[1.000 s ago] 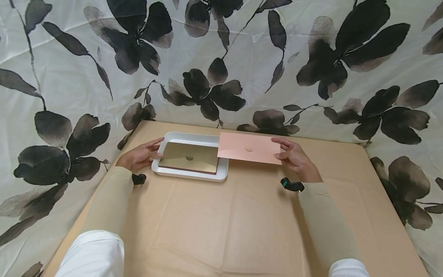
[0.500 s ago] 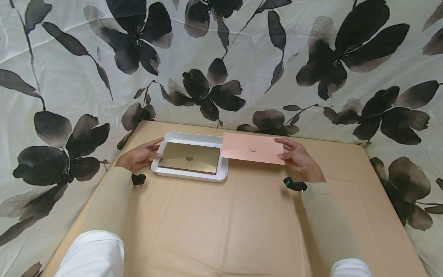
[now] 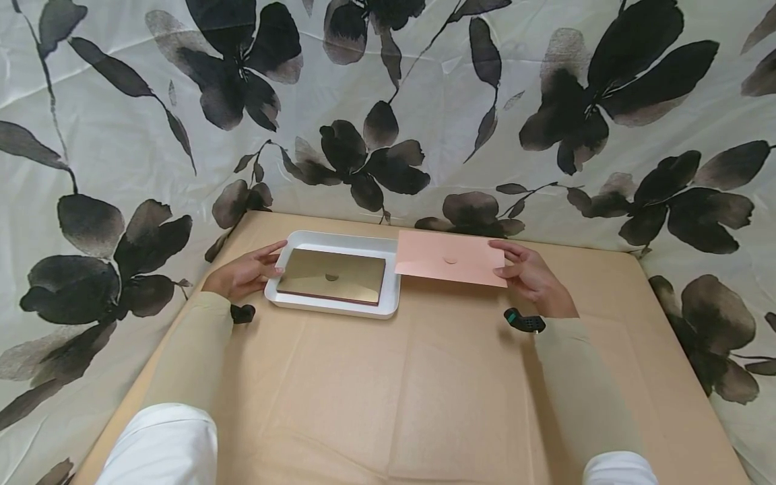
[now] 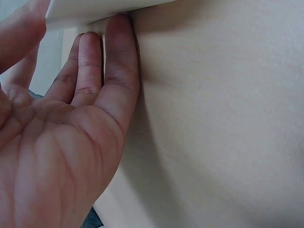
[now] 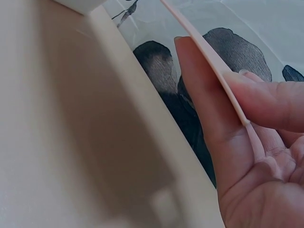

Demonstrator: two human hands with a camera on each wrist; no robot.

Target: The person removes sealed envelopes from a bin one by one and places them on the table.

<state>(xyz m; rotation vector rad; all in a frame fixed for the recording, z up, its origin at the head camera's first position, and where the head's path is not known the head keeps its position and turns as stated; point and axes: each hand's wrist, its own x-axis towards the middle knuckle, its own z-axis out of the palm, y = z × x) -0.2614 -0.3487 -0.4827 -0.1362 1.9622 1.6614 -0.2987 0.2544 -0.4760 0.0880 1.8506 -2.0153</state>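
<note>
My right hand point(image 3: 536, 279) pinches the right end of a pink envelope point(image 3: 445, 256) between thumb and fingers. This flat envelope has a small half-round mark in its middle and is held above the table, its left edge overlapping the tray's right rim in the head view. From the right wrist, the envelope point(image 5: 209, 54) appears edge-on between thumb and fingers. A white shallow tray point(image 3: 327, 311) lies on the table; inside is a gold envelope point(image 3: 358, 276) with a dark reddish edge showing beneath. At the tray's left end, my left hand point(image 3: 242, 275) grips the rim, thumb against the wall point(image 4: 71, 14).
The table point(image 3: 388, 391) has a tan cover with faint creases. Behind and beside it hangs a white cloth point(image 3: 436, 121) printed with dark flowers. Black bands point(image 3: 524, 321) sit on both wrists.
My right hand has moved the pink envelope rightward, from overlapping the gold envelope to the tray's right edge. The left hand and tray have stayed put.
</note>
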